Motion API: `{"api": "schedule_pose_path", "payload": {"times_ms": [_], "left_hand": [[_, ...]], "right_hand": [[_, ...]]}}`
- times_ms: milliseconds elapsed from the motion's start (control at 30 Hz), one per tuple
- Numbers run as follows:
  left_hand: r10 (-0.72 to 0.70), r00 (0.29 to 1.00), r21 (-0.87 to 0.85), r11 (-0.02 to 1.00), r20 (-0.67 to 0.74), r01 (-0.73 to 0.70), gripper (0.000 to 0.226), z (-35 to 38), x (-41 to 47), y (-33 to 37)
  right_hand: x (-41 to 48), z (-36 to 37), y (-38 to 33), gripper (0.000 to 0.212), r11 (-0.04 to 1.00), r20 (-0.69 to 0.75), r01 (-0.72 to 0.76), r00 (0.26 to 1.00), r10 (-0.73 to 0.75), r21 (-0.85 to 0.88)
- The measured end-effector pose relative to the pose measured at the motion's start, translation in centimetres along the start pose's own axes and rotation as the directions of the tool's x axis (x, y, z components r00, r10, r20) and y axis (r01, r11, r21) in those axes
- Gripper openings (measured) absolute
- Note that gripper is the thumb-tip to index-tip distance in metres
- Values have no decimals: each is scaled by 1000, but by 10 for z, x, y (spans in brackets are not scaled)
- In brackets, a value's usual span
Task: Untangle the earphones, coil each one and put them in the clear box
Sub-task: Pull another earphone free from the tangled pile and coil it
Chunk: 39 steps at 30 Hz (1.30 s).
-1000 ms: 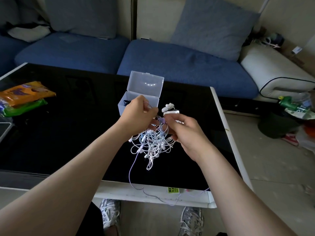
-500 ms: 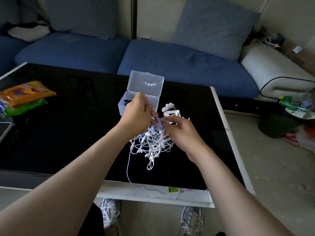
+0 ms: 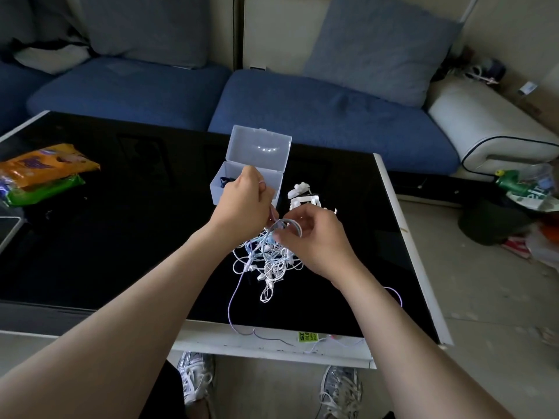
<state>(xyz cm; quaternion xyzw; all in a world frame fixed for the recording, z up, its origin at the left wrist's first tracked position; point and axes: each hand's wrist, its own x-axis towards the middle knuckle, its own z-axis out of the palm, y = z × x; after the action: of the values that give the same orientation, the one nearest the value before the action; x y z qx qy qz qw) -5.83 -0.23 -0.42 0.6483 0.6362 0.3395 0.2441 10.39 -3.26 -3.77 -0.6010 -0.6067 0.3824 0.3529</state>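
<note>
The earphones (image 3: 266, 257) form one loose knot of thin white and pale blue cords at the centre of the frame, lying on the black desk (image 3: 121, 237) and lifted at the top by both hands. Treat the cords as very light, limp and smooth: they will not hold a shape unaided, will slide through a slack pinch, and are likely to cinch tighter if one strand is pulled hard. The small earbuds and inline pieces are the snag points and probably the fragile parts, so take hold of the cord itself, close to a crossing, and feed a free end back through rather than tugging. The left hand (image 3: 242, 204), fingers curled, pinches a strand at the upper left of the knot. The right hand (image 3: 311, 237) pinches a small loop of cord (image 3: 287, 226) between thumb and fingertips just beside it. One lilac cord (image 3: 232, 309) runs free from the knot down to the lower desk edge and is the easiest end to start from. The clear box (image 3: 218, 192) stands just above the left hand with its lid upright; something dark lies inside, too small to identify. White objects (image 3: 302, 193) lie to its right. Snack packets (image 3: 39, 173) lie at the left edge, and a blue sofa (image 3: 302, 116) fills the top.
</note>
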Motion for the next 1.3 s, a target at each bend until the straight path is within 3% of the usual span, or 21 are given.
{"api": "schedule_pose_path", "payload": {"times_ms": [67,167,333,467,700,833,967,1200,1300], "left_hand": [[-1,1000,-9,1000,11,1,13,1,1,-2],[3,1000,18,1000,1,-3,12,1,3,-6],[-20,999,-13,1000,34,20,14,-1,0,-2],[-64,995,-80,994,74,70,3,-1,1,-1],[-77,995,-177,980,59,87,9,3,4,-9],[-106,989,-253,959,104,129,9,0,4,-6],[-112,982,-341,927,150,158,12,-5,0,3],[-59,963,-205,972,264,116,54,-11,0,-8],[-56,962,-193,975,268,110,62,-9,0,-13]], "right_hand": [[1,0,1,10,999,20,39,999,-39,-14],[1,-1,0,18,998,40,62,997,-62,8],[0,-1,-1,21,992,51,-65,997,60,112],[1,-2,-2,15,984,46,-73,997,67,163],[4,-4,-1,11,950,99,-118,991,93,289],[3,-6,1,24,962,108,-73,993,46,261],[2,-6,3,18,973,88,-24,996,4,230],[2,-7,7,9,985,93,25,995,-41,171],[1,-7,7,4,989,122,66,989,-82,130]]}}
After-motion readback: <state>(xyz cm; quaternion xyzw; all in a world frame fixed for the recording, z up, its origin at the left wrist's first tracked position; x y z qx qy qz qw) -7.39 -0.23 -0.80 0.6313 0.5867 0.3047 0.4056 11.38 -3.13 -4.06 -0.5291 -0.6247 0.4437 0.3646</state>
